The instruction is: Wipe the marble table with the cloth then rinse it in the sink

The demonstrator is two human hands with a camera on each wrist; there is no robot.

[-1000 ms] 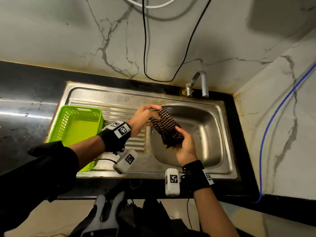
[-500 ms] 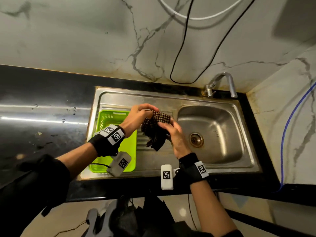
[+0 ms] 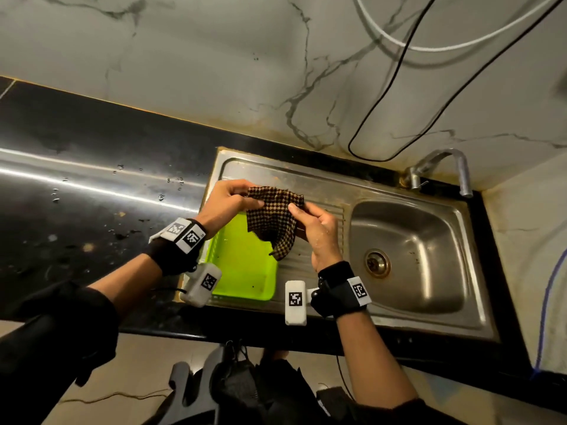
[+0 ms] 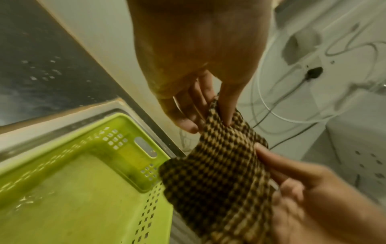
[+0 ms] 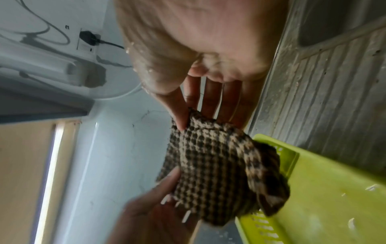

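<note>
A brown and black checked cloth [image 3: 274, 220] hangs between my two hands above the ribbed drainboard and the green basket. My left hand [image 3: 228, 204] pinches its upper left edge between thumb and fingers. My right hand [image 3: 316, 228] pinches the upper right edge. The cloth [image 4: 219, 173] droops below both grips in the left wrist view, and the cloth [image 5: 211, 173] bunches at its lower end in the right wrist view. The steel sink [image 3: 429, 314] has its basin at the right, with the drain [image 3: 376, 263] uncovered. The dark marble counter [image 3: 76, 210] stretches to the left, dotted with water drops.
A lime green plastic basket [image 3: 245, 265] sits on the drainboard under the cloth. A metal tap [image 3: 441, 167] stands behind the basin. Black and white cables [image 3: 399, 87] hang on the marble wall. A blue cable [image 3: 549, 296] runs down the right wall.
Both hands have carried the cloth left, from over the basin to above the drainboard and basket. The cloth has been spread out from a bunch into a hanging sheet.
</note>
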